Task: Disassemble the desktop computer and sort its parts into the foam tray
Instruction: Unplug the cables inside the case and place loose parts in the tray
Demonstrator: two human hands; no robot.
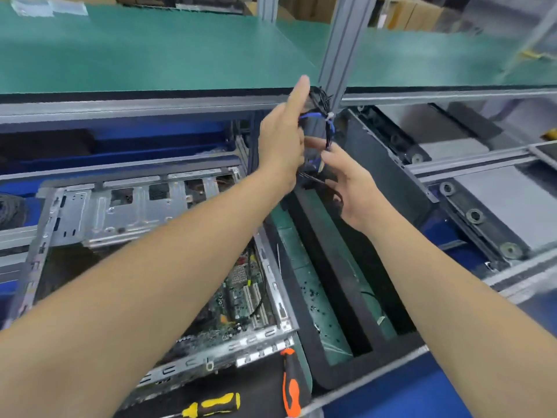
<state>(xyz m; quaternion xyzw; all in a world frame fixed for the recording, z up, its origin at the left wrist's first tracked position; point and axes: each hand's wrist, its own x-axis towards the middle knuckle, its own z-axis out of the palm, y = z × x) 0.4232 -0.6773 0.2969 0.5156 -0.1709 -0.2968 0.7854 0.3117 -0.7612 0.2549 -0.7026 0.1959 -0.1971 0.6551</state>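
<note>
A matte green shelf with a grey metal edge is seen across the top, carried by a ribbed aluminium post. Below it, on the left of the blue worktop, an open desktop case of bare stamped steel is laid flat, and a green circuit board is exposed inside. Just beside its right wall a black foam tray with rounded corners and long straight slots is set; small black screws are scattered in one slot. A bundle of thin black and blue wires, bound by a white tie, is held in the air above the tray's far end, close to the shelf edge and post. It is gripped by the left hand, fingers curled and thumb straight up, and its lower end is pinched by the right hand. Near the worktop's front edge an orange-and-black screwdriver and a yellow-and-black screwdriver are laid.
</note>
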